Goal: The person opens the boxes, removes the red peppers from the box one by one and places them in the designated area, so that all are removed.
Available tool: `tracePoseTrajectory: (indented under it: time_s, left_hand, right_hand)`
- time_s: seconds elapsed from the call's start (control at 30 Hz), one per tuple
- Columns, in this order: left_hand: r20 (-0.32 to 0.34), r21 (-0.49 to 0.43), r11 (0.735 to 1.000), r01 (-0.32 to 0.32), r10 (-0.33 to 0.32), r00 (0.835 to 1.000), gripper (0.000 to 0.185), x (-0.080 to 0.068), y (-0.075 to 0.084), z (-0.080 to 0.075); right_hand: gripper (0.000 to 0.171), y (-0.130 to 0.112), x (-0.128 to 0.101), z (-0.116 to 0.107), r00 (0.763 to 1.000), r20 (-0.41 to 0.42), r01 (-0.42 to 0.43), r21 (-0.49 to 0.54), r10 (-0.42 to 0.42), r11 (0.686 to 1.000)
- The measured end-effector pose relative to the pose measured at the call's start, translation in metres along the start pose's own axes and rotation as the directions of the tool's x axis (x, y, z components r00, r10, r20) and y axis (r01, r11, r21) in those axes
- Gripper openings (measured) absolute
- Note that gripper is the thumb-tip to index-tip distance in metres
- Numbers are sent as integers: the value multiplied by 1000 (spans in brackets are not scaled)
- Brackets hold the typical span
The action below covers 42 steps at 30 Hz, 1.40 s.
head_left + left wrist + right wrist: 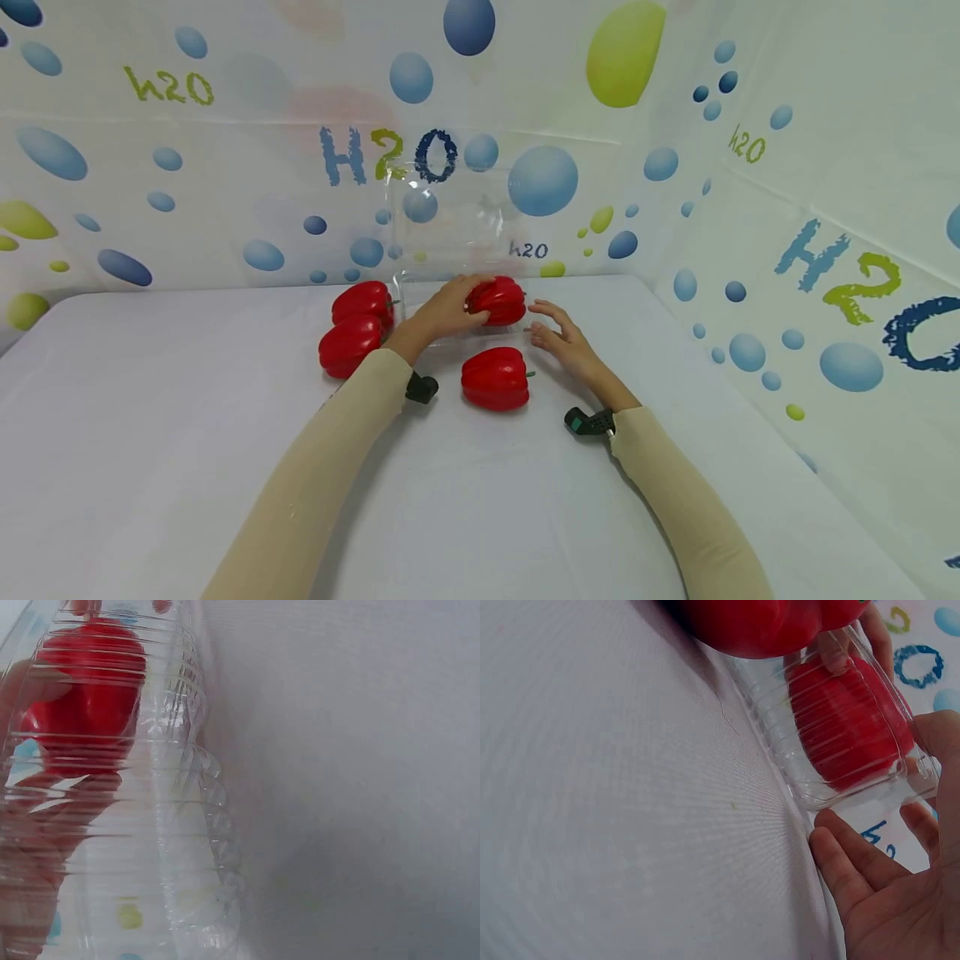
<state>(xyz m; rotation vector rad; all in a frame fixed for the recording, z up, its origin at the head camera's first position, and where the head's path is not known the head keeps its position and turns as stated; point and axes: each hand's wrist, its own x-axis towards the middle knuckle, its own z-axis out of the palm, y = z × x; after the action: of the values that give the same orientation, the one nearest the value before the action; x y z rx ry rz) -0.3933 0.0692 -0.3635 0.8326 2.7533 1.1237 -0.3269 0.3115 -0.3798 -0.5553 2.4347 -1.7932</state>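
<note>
My left hand [446, 308] grips a red bell pepper [497, 300] inside the base of a clear plastic clamshell box [420, 287], whose lid [450, 217] stands up behind it. In the left wrist view the pepper [90, 690] and my fingers [37, 825] show through the ribbed wall [187, 825]. My right hand [558, 333] lies open at the box's right side; the right wrist view shows its straight fingers [855, 862] at the box's corner [817, 795], with the held pepper [847, 727] behind the plastic. A loose pepper [495, 379] sits in front of the box, between my forearms.
Two more red peppers [363, 302] [348, 344] lie left of the box, touching each other. Everything rests on a white tablecloth [150, 433]. A bubble-printed curtain [825, 250] closes off the back and the right side.
</note>
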Motion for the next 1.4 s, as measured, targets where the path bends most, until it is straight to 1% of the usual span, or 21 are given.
tracePoseTrajectory:
  time_s: [0.07, 0.3, 0.53, 0.8, 0.87, 1.07, 1.13, 1.4]
  left_hand:
    - [0, 2, 1000, -4, 4, 1000, 68, 0, 0, 0]
    - [-3, 14, 999, -30, 30, 1000, 67, 0, 3, 1]
    - [-2, 19, 999, -51, 51, 999, 68, -5, 9, 0]
    - [-6, 29, 997, -76, 76, 997, 65, -11, 14, -1]
    - [-14, 32, 996, -81, 81, 997, 65, -12, 14, -2]
    - [-41, 39, 993, -113, 114, 993, 66, -15, 11, -4]
    - [-50, 42, 991, -124, 126, 991, 66, -17, 11, -4]
    - [-99, 57, 986, -156, 161, 982, 66, -23, 8, -3]
  right_hand:
    - [48, 0, 0, 0, 1000, -2, 0, 4, 0, 1000]
    - [45, 30, 10, -7, 999, -29, 33, -9, -33, 999]
    - [47, 30, 10, -10, 998, -36, 51, -22, -52, 998]
    - [46, 27, 10, -9, 999, -28, 21, 0, -21, 1000]
    - [46, 22, 8, -7, 1000, -20, 21, 7, -21, 1000]
    - [48, -2, 0, -2, 1000, 1, 12, -14, -12, 1000]
    - [48, -3, 0, -2, 1000, 3, 7, -18, -7, 1000]
    - [47, 25, 10, -5, 1000, -7, 11, -8, -11, 1000]
